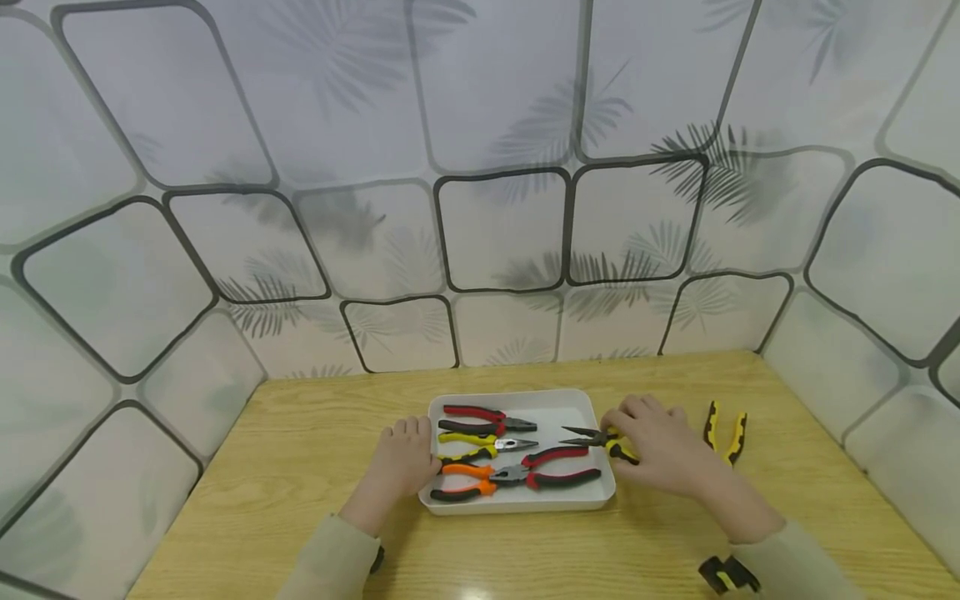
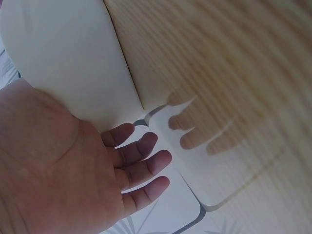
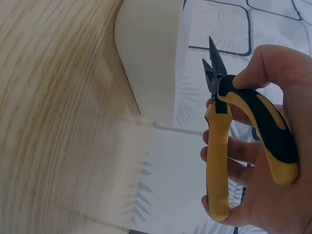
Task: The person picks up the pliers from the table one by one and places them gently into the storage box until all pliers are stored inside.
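Note:
My right hand (image 1: pixel 651 435) holds long-nose pliers (image 3: pixel 218 141) with yellow and black handles. Their parted, pointed jaws reach left over the right rim of a white tray (image 1: pixel 555 408). At the tray's left end, my left hand (image 1: pixel 405 457) rests on the rim; in the left wrist view its palm lies against the tray wall, fingers loosely extended. Inside the tray lie red-black pliers (image 1: pixel 472 412), yellow-black pliers (image 1: pixel 480 453), orange-black pliers (image 1: pixel 461 492) and a second red-black pair (image 1: pixel 566 479). The last two overlap at their jaws.
Another pair of yellow-black pliers (image 1: pixel 712 429) lies on the wooden table (image 1: pixel 322 433) to the right, partly hidden behind my right wrist. Patterned walls (image 1: pixel 502 233) enclose the table at the back and sides.

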